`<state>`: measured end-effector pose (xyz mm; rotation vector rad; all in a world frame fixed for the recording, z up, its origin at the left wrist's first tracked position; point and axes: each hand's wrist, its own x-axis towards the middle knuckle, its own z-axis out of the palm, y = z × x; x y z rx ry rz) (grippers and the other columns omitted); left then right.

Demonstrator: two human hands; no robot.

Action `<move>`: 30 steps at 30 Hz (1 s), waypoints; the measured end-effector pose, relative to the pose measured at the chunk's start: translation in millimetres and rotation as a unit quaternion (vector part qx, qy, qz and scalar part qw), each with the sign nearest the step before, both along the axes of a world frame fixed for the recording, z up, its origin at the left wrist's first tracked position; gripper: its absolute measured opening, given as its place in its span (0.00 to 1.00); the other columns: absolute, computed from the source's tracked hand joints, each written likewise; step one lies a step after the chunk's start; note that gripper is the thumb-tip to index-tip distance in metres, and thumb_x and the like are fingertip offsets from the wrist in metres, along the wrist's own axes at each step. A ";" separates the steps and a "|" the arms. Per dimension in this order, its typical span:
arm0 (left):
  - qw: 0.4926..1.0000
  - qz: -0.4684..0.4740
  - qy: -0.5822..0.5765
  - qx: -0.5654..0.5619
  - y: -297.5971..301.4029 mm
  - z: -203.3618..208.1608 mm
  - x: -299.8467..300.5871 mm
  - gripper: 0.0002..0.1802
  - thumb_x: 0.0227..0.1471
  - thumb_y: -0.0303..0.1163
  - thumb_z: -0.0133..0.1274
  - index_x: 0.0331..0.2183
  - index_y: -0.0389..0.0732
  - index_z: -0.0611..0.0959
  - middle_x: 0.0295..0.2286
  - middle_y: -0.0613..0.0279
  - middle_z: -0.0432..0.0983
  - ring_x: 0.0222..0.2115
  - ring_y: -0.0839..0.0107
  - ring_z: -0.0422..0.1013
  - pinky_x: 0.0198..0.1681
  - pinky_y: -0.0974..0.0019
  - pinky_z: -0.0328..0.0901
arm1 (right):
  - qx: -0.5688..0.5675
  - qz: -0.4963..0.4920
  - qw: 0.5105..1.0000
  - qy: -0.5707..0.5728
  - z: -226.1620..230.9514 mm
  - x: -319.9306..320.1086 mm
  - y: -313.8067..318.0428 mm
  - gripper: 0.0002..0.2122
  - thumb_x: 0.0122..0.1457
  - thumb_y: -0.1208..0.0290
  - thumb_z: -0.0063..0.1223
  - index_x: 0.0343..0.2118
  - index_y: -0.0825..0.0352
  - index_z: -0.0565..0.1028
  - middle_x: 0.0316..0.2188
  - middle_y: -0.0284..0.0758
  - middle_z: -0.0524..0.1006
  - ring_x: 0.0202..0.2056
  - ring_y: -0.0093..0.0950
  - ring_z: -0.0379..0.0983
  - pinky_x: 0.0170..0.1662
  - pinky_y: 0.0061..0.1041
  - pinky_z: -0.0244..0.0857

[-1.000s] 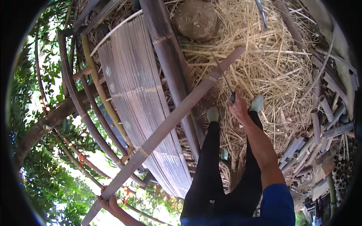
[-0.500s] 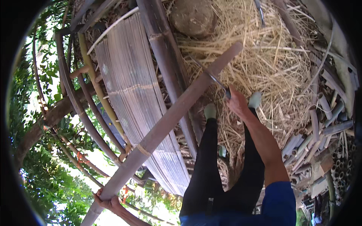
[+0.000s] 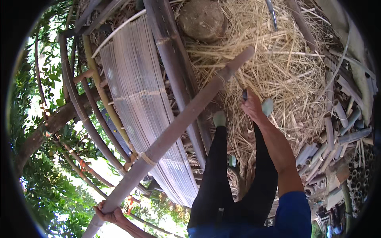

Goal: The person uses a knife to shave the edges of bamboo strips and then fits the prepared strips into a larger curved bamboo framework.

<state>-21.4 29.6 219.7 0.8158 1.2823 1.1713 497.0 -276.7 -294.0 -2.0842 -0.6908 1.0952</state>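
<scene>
Bamboo pole (image 3: pixel 178 123) in left fingers (image 3: pixel 102 214); right arm (image 3: pixel 279 150) extended

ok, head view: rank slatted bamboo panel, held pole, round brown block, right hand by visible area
1. Slatted bamboo panel
2. Held pole
3. Round brown block
4. Right hand
Apparent size only.
</scene>
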 end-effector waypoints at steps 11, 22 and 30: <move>0.992 0.070 0.098 0.034 -17.4 13.2 22.3 0.20 0.59 0.46 0.59 0.21 0.44 0.82 0.26 0.64 0.82 0.32 0.73 0.75 0.52 0.58 0.65 | 0.021 0.056 0.997 -0.040 44.0 -14.1 34.4 0.15 0.58 0.76 0.55 0.47 0.67 0.68 0.24 0.40 0.76 0.21 0.32 0.76 0.19 0.34 0.70; 0.995 0.086 -0.038 0.042 -16.6 5.5 -20.5 0.16 0.59 0.42 0.59 0.23 0.47 0.77 0.23 0.69 0.77 0.31 0.75 0.73 0.52 0.57 0.67 | -0.003 0.001 0.987 -0.158 22.9 -14.4 28.8 0.16 0.55 0.76 0.59 0.45 0.65 0.66 0.21 0.41 0.76 0.20 0.39 0.75 0.21 0.40 0.67; 0.997 -0.008 -0.055 0.054 -18.3 -4.7 -19.2 0.16 0.62 0.40 0.57 0.23 0.44 0.78 0.24 0.68 0.77 0.31 0.76 0.72 0.52 0.60 0.66 | -0.078 -0.002 0.995 -0.064 12.4 9.9 17.9 0.23 0.52 0.74 0.63 0.51 0.65 0.68 0.25 0.45 0.77 0.27 0.44 0.78 0.30 0.45 0.70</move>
